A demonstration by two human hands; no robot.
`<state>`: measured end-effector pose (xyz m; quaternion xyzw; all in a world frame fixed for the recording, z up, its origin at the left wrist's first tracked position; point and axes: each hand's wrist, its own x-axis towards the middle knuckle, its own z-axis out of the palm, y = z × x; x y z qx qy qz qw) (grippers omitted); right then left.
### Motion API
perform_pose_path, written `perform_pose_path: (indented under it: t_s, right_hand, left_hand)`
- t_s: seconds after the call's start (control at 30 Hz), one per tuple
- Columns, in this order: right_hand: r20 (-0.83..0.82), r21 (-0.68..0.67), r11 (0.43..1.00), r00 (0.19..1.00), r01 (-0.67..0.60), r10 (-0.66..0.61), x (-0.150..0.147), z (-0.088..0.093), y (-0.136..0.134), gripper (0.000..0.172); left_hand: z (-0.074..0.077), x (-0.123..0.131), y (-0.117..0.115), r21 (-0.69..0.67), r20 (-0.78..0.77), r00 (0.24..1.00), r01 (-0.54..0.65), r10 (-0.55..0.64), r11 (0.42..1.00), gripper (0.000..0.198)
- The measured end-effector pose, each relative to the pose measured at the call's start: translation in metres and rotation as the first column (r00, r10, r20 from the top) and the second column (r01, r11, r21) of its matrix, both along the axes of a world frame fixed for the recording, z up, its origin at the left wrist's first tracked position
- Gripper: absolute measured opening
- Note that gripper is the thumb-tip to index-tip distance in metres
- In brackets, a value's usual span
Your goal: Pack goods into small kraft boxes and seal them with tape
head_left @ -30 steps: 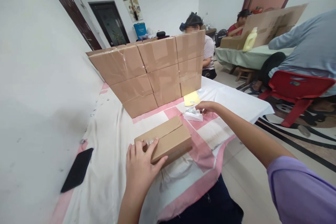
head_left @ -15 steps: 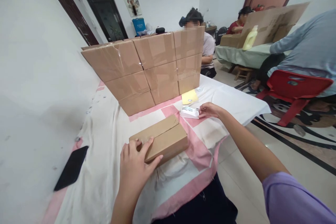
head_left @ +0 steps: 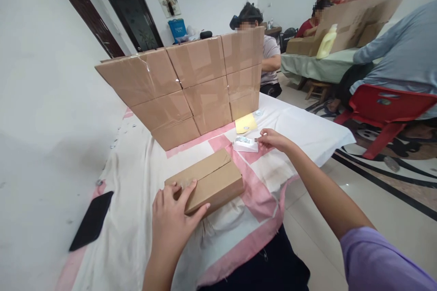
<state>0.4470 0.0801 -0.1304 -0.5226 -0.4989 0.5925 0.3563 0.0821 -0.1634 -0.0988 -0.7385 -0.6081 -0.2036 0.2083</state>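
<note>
Head view: left hand (head_left: 172, 213) grips the left end of a cardboard box (head_left: 210, 181), fingers on top, thumb at its near edge. Right hand (head_left: 271, 140) has fingers bent beside a white dispenser (head_left: 246, 145), just left of them; whether they pinch anything, cannot tell.

The left forearm (head_left: 162, 261) rises from the lower edge to the left hand (head_left: 173, 213), back uppermost, fingers bent and thumb spread well apart. The right arm (head_left: 329, 191) stretches farther forward from the lower right, the right hand (head_left: 269, 138) turned inward with its fingers curled.
</note>
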Motion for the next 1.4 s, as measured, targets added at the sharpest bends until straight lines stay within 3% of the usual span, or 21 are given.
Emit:
perform_pose_path:
  t_s: [0.13,0.27,0.6,0.9,1.27,1.4]
  right_hand:
    - [-0.108,0.083,0.996,0.994,0.022,-0.013,-0.002,-0.001,0.001,0.037]
    - [-0.242,0.149,0.988,0.97,0.049,-0.011,-0.004,-0.014,0.001,0.034]
    - [-0.482,0.184,0.974,0.876,0.135,-0.03,-0.007,-0.044,-0.006,0.032]
    - [-0.468,0.146,0.979,0.882,0.143,-0.059,-0.005,-0.052,-0.008,0.031]
    - [-0.36,0.111,0.981,0.927,0.159,-0.109,-0.005,-0.047,-0.011,0.029]
    - [-0.341,0.126,0.982,0.936,0.14,-0.09,-0.005,-0.044,-0.013,0.039]
  left_hand:
    - [0.0,0.001,0.0,0.019,0.007,1.0,0.006,-0.006,1.0,0.052]
    - [0.0,0.002,0.0,0.012,0.003,1.0,-0.001,0.001,1.0,0.052]
    - [-0.003,-0.001,0.001,0.027,0.006,1.0,0.012,-0.012,1.0,0.054]
    - [-0.008,-0.006,0.001,0.011,0.022,1.0,-0.002,0.002,1.0,0.056]
    - [-0.007,-0.003,0.001,0.03,0.013,1.0,0.002,-0.003,1.0,0.054]
    - [-0.007,-0.003,0.001,0.041,0.006,1.0,0.003,-0.003,0.999,0.055]
